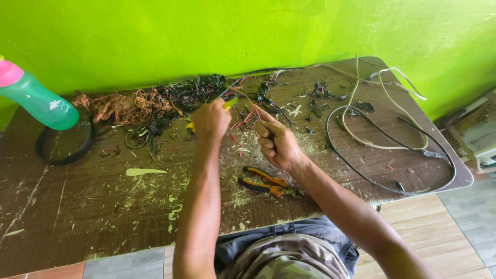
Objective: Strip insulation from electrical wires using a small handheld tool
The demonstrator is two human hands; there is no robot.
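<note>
Your left hand (211, 120) is curled shut around a small yellow-handled tool (230, 103), looks like a cutter or stripper, though most of it is hidden in your fist. Your right hand (277, 143) is fisted tight on a thin wire (247, 97) that runs from it up past the tool, so you've got the wire pulled taut between the two hands, just above the desk (77, 206). That tension is probably why both hands sit close together and raised: a slack wire wouldn't let the tool bite cleanly.

The orange-handled pliers (264, 183) lie on the desk right under your right wrist, within easy grabbing range. Bare copper strands (124, 106) are piled back left near the wall, with black insulation scraps (191, 90) heaped beside them, so it looks sorted: metal one side, jacket the other. Uncut black and cream cables (385, 139) loop on the right. A green bottle with a pink cap (33, 98) stands far left, well away from the mess.
</note>
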